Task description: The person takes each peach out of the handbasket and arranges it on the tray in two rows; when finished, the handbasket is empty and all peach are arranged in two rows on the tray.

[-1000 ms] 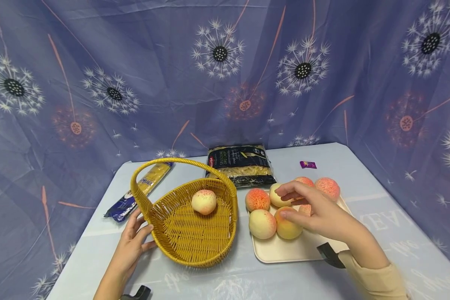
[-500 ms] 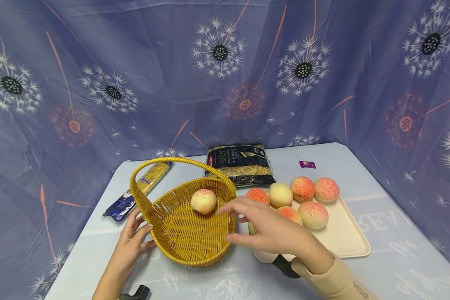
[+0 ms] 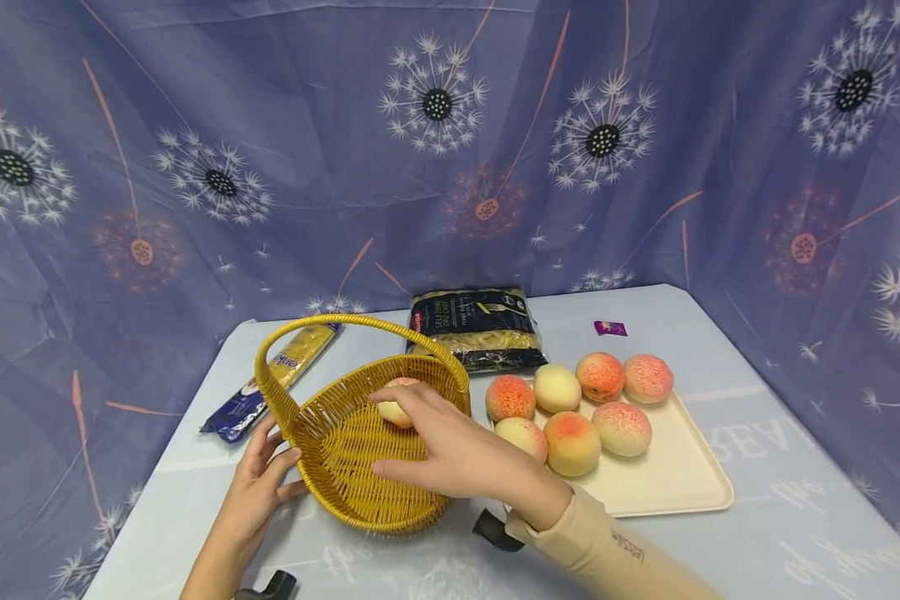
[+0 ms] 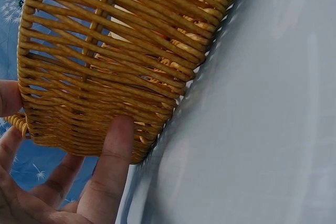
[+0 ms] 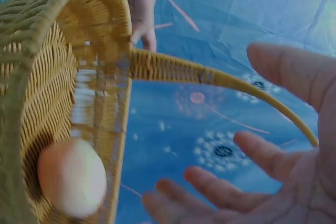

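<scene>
My left hand holds the left side of the yellow wicker basket, with one digit on its outer wall and a fingertip at the rim, near the base of the arched handle. Over the basket's opening hovers my right hand; its fingers are spread and hold nothing. One pale peach lies inside the basket, partly hidden by the right fingers in the head view. The right wrist view shows that peach apart from the hand. Several more peaches sit together on a cream tray.
A dark bag of pasta lies behind the basket. To the left is a blue and yellow packet, partly behind the handle. A small purple wrapper lies at the back right. A patterned cloth hangs behind the table.
My right hand has moved left, from above the peaches on the tray to over the basket, staying spread. My left hand stays at the basket; the peaches keep their places.
</scene>
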`<action>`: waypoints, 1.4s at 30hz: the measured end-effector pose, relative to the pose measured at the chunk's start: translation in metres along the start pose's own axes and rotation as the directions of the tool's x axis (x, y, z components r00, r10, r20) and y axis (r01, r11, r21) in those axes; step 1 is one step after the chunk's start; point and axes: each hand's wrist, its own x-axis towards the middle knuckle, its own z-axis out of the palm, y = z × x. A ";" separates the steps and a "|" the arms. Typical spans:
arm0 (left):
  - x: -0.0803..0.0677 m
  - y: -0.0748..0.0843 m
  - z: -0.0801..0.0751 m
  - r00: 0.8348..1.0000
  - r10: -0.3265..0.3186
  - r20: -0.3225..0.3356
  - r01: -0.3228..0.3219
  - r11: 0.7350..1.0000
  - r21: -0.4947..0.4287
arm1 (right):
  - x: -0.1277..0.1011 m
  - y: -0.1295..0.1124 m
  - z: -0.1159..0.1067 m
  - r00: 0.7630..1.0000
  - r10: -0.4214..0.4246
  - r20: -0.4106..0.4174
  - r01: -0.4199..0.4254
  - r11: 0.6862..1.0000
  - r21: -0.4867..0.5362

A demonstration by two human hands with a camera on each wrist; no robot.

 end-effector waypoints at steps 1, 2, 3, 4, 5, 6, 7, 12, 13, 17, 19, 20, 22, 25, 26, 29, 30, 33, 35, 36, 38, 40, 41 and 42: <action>0.000 0.000 0.000 1.000 0.004 -0.001 -0.004 1.000 -0.002 | 0.006 -0.001 0.003 1.000 0.009 -0.002 -0.009 1.000 0.005; 0.000 -0.001 -0.001 1.000 0.005 -0.002 -0.005 1.000 -0.003 | 0.011 -0.002 0.005 1.000 0.014 -0.006 -0.014 1.000 0.015; 0.000 -0.001 -0.001 1.000 0.006 -0.002 -0.006 1.000 -0.003 | 0.017 -0.002 0.007 1.000 0.021 -0.010 -0.021 1.000 0.015; 0.000 -0.001 -0.001 1.000 0.007 -0.002 -0.007 1.000 -0.003 | 0.022 -0.002 0.009 0.999 0.029 -0.014 -0.029 0.999 0.015; 0.000 -0.001 -0.001 1.000 0.007 -0.003 -0.007 1.000 -0.003 | 0.027 -0.002 0.012 0.999 0.040 -0.018 -0.040 0.999 0.013; 0.000 -0.001 -0.001 1.000 0.006 -0.003 -0.006 1.000 -0.002 | 0.033 -0.002 0.014 0.999 0.049 -0.022 -0.049 0.999 0.007; 0.000 -0.002 -0.001 1.000 0.006 -0.002 -0.006 1.000 -0.001 | 0.037 -0.001 0.016 0.998 0.062 -0.028 -0.062 0.998 -0.001; 0.000 -0.002 -0.002 1.000 0.003 -0.003 -0.003 1.000 0.004 | 0.058 0.004 0.027 0.985 0.166 -0.043 -0.168 0.985 -0.029; 0.000 -0.002 -0.002 1.000 0.003 -0.002 -0.003 1.000 0.004 | 0.061 0.005 0.028 0.981 0.192 -0.043 -0.193 0.981 -0.029; 0.001 -0.001 -0.002 1.000 0.003 0.004 -0.003 1.000 0.010 | 0.072 0.009 0.033 0.962 0.269 -0.047 -0.270 0.963 -0.011; 0.002 -0.001 -0.002 1.000 0.000 0.004 0.000 1.000 0.013 | 0.077 0.011 0.034 0.955 0.291 -0.050 -0.292 0.956 -0.005; 0.002 -0.001 -0.002 1.000 -0.001 0.003 0.001 1.000 0.014 | 0.080 0.012 0.035 0.953 0.299 -0.050 -0.299 0.954 0.001; 0.002 -0.001 -0.002 1.000 -0.004 0.000 0.004 1.000 0.013 | 0.085 0.015 0.035 0.948 0.315 -0.043 -0.315 0.949 0.005; 0.002 -0.001 -0.002 1.000 -0.003 0.000 0.003 1.000 0.009 | 0.090 0.020 0.035 0.939 0.341 -0.030 -0.341 0.940 0.021; 0.002 -0.001 -0.002 1.000 0.000 0.001 0.000 1.000 0.008 | 0.091 0.021 0.035 0.935 0.353 -0.028 -0.352 0.936 0.026; 0.002 -0.001 -0.002 1.000 0.010 0.005 -0.010 1.000 0.002 | 0.093 0.027 0.034 0.925 0.380 -0.028 -0.379 0.925 0.028; 0.002 -0.002 -0.002 1.000 0.012 0.004 -0.012 1.000 0.002 | 0.094 0.028 0.034 0.923 0.384 -0.029 -0.384 0.923 0.027; 0.002 -0.002 -0.001 1.000 0.016 0.003 -0.016 1.000 -0.001 | 0.094 0.030 0.033 0.922 0.385 -0.031 -0.384 0.923 0.018; 0.002 -0.003 -0.001 1.000 0.015 0.003 -0.015 1.000 -0.001 | 0.094 0.030 0.033 0.926 0.377 -0.031 -0.377 0.926 0.008; 0.002 -0.003 -0.001 1.000 0.014 0.002 -0.014 1.000 -0.003 | 0.095 0.030 0.033 0.927 0.374 -0.031 -0.374 0.927 0.005; 0.002 -0.003 -0.001 1.000 0.011 0.001 -0.011 1.000 -0.001 | 0.095 0.030 0.034 0.930 0.367 -0.031 -0.367 0.930 -0.002; 0.002 -0.003 -0.001 1.000 0.006 0.001 -0.006 1.000 0.000 | 0.096 0.030 0.035 0.932 0.360 -0.035 -0.360 0.933 -0.005; 0.002 -0.003 -0.001 1.000 0.004 0.000 -0.004 1.000 0.001 | 0.097 0.030 0.035 0.934 0.355 -0.039 -0.356 0.934 -0.006; 0.003 -0.003 -0.001 1.000 0.002 0.000 -0.002 1.000 0.002 | 0.097 0.030 0.035 0.936 0.351 -0.044 -0.351 0.936 -0.008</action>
